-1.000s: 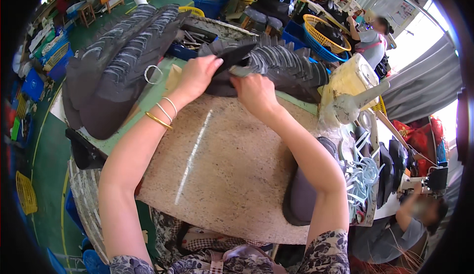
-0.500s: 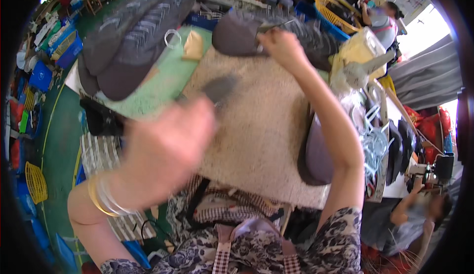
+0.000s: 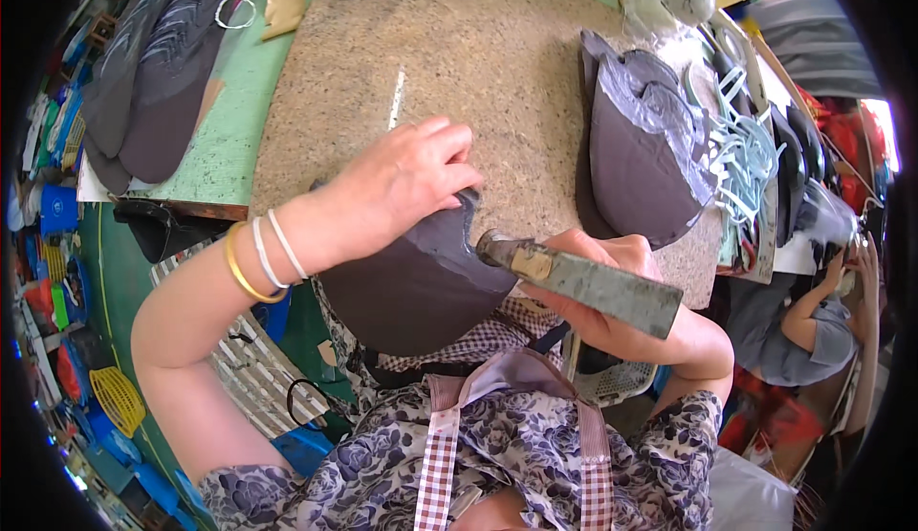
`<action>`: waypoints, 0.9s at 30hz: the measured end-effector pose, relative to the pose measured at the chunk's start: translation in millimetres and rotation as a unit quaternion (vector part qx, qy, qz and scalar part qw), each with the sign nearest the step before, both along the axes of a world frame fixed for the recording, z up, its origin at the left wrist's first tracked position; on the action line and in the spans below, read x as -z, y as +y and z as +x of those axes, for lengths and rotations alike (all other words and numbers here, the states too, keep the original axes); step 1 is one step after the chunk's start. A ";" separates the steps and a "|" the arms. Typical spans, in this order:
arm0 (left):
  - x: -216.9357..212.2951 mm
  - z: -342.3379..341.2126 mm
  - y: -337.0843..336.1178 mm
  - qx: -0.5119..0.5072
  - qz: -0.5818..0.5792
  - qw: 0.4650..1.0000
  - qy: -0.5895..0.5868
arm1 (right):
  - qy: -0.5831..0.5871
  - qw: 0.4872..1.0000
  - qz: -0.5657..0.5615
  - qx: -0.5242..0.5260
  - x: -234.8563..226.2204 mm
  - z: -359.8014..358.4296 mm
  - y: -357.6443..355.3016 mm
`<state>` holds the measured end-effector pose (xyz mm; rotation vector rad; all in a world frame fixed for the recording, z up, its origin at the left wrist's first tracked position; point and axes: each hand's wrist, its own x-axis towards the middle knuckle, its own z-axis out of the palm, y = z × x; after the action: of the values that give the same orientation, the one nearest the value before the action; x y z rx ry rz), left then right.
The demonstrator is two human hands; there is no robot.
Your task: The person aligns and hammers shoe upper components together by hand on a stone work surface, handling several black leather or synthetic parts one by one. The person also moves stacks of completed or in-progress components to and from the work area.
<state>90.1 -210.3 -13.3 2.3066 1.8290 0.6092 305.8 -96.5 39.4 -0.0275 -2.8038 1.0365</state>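
In the near middle, at the board's front edge, a dark grey rounded piece (image 3: pixel 411 292) of sheet material has a wavy edge with a shiny coated band. My left hand (image 3: pixel 402 182) comes over it from the left, its fingers closed on the upper edge. Just right of that edge, my right hand (image 3: pixel 612 273) grips a hammer (image 3: pixel 593 287). The hammer's long grey metal head lies over the fist, its round face toward the piece; a wooden handle end shows in the head. Most of the handle is hidden by the hand.
The brown work board (image 3: pixel 497 62) spreads beyond my hands. More dark grey pieces (image 3: pixel 645 148) lie on its right, and a stack (image 3: pixel 172 100) on the green surface at left. Pale blue straps (image 3: pixel 746 158) hang at right. A person (image 3: pixel 813 330) sits beyond them.
My right hand has come back from the far pile and now holds the hammer. My left hand, blurred earlier with a dark thing, now holds the grey piece near me. The view has tilted down.
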 end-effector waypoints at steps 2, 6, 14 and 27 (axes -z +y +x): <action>-10.1 -9.6 -1.8 0.035 -0.128 0.973 -0.191 | -0.049 0.998 -0.043 -0.007 3.0 3.7 -1.4; -14.9 -16.3 -8.2 0.025 -0.208 0.942 -0.263 | -0.069 0.994 -0.077 -0.017 8.3 -9.3 -10.4; 7.0 -27.5 -18.3 0.036 -0.057 0.984 -0.163 | -0.105 0.990 -0.089 -0.010 23.8 -21.7 -8.0; 25.1 -34.0 -22.4 0.123 0.069 0.985 -0.098 | -0.184 0.977 -0.051 0.091 18.1 -36.8 -9.0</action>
<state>56.1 -232.7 -38.4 2.4089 1.4291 0.9107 269.0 -105.5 21.3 -0.5318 -2.9850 1.2381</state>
